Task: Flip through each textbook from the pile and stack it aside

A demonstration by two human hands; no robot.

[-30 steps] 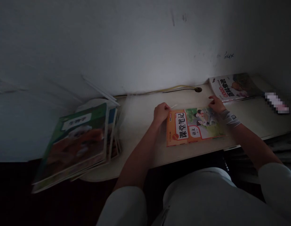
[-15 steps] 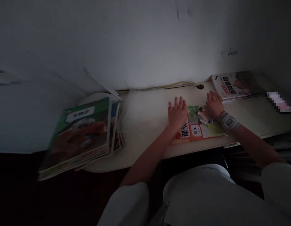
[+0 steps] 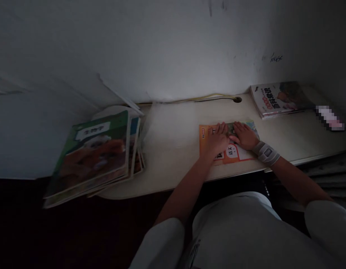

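Observation:
An orange and green book (image 3: 204, 144) lies flat near the front edge of the white desk (image 3: 173, 160). My left hand (image 3: 218, 140) rests on its cover, covering part of the large title, fingers extended. Close beside it, my right hand (image 3: 244, 136) lies on the upper right part of the same cover with its fingers stretched out and a grey band round the wrist. The two hands nearly meet at the middle of the book. Neither hand grips anything.
A pile of books with a green cover (image 3: 117, 121) overhangs the desk's left end. Another stack (image 3: 276, 101) lies at the back right, with a pixelated pink object (image 3: 330, 117) beyond it. A yellow cable (image 3: 201, 98) runs along the wall to a hole.
My hands have come closer together over the book. My right hand has moved left and down, and my left hand slightly right. The book now shows more of its orange left side.

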